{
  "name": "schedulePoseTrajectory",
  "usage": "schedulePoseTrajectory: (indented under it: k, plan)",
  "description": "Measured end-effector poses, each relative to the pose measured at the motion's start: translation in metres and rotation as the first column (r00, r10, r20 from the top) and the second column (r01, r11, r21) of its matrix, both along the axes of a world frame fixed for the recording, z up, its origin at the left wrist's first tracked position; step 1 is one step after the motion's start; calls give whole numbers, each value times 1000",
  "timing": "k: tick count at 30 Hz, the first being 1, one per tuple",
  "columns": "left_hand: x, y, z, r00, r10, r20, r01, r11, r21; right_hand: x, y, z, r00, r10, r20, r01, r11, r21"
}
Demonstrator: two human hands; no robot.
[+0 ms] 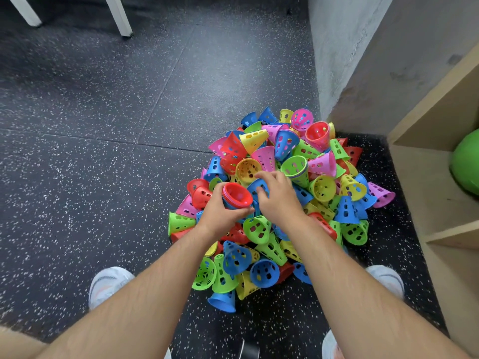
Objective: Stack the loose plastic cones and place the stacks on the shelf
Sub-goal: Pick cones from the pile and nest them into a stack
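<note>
A big pile of loose perforated plastic cones in red, blue, green, yellow and pink lies on the dark speckled floor. My left hand grips a short stack of nested cones, wide mouths up, with a red one on top and blue ones beneath. My right hand reaches into the pile just right of the stack, its fingers curled on a blue cone. Whether the blue cone is lifted cannot be told.
A wooden shelf unit stands at the right, with a green ball in one compartment. A grey wall corner rises behind the pile. White furniture legs stand at the far left. My shoes flank the pile.
</note>
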State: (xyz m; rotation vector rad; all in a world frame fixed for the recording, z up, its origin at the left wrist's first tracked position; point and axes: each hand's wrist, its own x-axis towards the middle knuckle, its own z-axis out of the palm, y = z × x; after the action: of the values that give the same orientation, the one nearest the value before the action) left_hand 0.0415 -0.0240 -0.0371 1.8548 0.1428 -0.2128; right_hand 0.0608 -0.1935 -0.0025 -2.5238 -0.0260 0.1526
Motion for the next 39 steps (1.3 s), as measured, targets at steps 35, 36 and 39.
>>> schedulePoseTrajectory:
  k: [35,36,39]
  plan:
    - [28,1,0,997,75,-33,-78,992,-97,18,38,-2,983,-88,162,40,959,279]
    - [29,-1,-2,995,91,-29,-93,992,-89,24,40,-6,975,-102,195,61,977,205]
    - [32,-3,-10,991,130,-35,-132,989,-67,40,37,-10,975,-56,217,59,998,-7]
